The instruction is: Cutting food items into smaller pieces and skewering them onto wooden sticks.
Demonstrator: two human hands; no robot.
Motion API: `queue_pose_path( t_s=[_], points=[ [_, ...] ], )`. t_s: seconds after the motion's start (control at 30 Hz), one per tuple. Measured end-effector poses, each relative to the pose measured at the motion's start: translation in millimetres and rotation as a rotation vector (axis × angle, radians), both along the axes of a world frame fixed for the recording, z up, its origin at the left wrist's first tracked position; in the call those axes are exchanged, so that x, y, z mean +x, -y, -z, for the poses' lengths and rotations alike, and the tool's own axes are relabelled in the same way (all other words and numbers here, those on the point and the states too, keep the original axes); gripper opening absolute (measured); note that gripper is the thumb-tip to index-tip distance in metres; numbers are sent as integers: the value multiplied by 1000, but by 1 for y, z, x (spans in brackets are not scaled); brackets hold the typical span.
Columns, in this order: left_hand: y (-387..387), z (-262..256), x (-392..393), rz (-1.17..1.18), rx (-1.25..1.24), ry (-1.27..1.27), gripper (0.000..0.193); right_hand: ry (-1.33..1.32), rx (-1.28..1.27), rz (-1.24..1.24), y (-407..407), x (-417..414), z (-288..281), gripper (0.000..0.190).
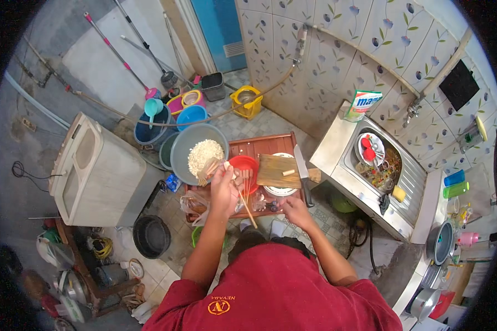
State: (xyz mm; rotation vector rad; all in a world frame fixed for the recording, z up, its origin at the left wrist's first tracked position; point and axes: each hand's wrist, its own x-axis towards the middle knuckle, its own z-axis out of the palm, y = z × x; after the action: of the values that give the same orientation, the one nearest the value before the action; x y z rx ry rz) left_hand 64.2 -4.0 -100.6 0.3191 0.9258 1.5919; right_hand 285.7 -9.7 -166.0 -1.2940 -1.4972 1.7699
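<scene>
My left hand (225,192) is raised over the low wooden table (265,145), closed around a thin wooden skewer (247,210) with a pale piece of food at its upper end. Beyond it, a grey basin (182,153) holds a heap of pale chopped food (205,153). Skewered sausage pieces (247,174) lean in a red bowl (238,160). My right hand (296,213) is at the table's near edge, fingers curled beside a small dark-handled tool (272,205); whether it grips anything is unclear. A cutting board (273,165) bears one sausage piece (288,172).
A large knife (301,165) lies right of the board, over a white plate (279,192). A clear plastic bag (194,205) lies at the table's left. The sink (414,165) with dishes stands right; a washing machine (103,173) and black bucket (151,236) are left. A hose (215,118) crosses beyond.
</scene>
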Motion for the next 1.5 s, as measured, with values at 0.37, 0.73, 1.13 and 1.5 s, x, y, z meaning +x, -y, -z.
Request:
queue_pose_path(
  t_s=[0.37, 0.73, 1.13, 1.5],
  points=[
    [-5, 1, -18, -7, -88, 1, 17, 333, 271, 53, 7, -8, 109, 22],
    [-20, 11, -38, 104, -93, -220, 21, 437, 403, 507, -30, -26, 57, 31],
    [-39, -33, -31, 172, -11, -88, 22, 1100, 289, 401, -50, 1, 77, 42],
    [-36, -49, -50, 285, 134, -374, 22, 829, 392, 315, -62, 25, 108, 42]
  ],
)
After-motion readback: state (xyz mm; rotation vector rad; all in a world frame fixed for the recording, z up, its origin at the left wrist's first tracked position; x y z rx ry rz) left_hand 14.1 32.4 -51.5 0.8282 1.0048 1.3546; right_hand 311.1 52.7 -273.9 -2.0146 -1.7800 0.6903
